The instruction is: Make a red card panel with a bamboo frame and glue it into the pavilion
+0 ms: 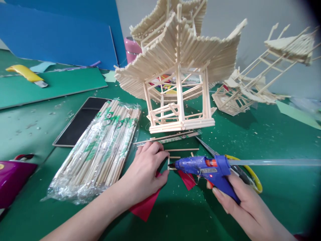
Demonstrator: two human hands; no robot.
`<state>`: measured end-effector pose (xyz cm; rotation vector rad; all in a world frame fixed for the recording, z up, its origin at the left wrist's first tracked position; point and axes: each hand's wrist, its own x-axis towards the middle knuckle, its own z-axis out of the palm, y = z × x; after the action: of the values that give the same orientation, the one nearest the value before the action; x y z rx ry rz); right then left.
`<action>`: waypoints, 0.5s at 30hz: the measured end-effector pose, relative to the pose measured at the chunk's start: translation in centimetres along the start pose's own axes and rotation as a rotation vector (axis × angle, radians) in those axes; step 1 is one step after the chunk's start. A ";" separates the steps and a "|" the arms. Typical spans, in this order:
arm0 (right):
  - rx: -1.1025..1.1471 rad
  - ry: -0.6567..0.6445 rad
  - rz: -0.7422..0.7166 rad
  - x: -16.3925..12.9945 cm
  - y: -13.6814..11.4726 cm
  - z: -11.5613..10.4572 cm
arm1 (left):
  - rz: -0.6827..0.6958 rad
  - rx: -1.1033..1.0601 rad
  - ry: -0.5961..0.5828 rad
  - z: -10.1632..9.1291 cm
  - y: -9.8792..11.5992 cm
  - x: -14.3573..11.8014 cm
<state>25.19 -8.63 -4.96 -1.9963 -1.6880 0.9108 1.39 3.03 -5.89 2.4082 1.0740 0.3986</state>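
Observation:
My right hand (240, 201) grips a blue hot glue gun (208, 169) with a clear glue stick (276, 162) sticking out the back. Its nozzle points left at a small frame of short wooden sticks (173, 162) lying on a red paper sheet (147, 206). My left hand (146, 169) rests on the red paper, fingertips pressing the left side of the stick frame. Just beyond stands a pagoda model built of wooden sticks (178, 73).
A plastic-wrapped bundle of chopsticks (100, 150) lies left of my left hand, a dark tablet (80, 120) behind it. Scissors with yellow handles (240, 170) lie under the glue gun. More stick structures (250, 90) sit at the right, a yellow utility knife (25, 74) far left.

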 end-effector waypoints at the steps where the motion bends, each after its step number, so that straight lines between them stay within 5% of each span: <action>1: 0.005 0.017 0.000 0.1 -0.2 0.0 | 0.001 0.003 0.002 0.0 0.0 0.0; 15: 0.082 0.097 -0.024 0.9 -1.5 0.2 | 0.004 0.019 -0.001 -0.1 0.1 0.1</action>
<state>24.00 -7.41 -4.32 -1.9309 -1.5922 0.8469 1.47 3.07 -5.78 2.4270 1.0775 0.3906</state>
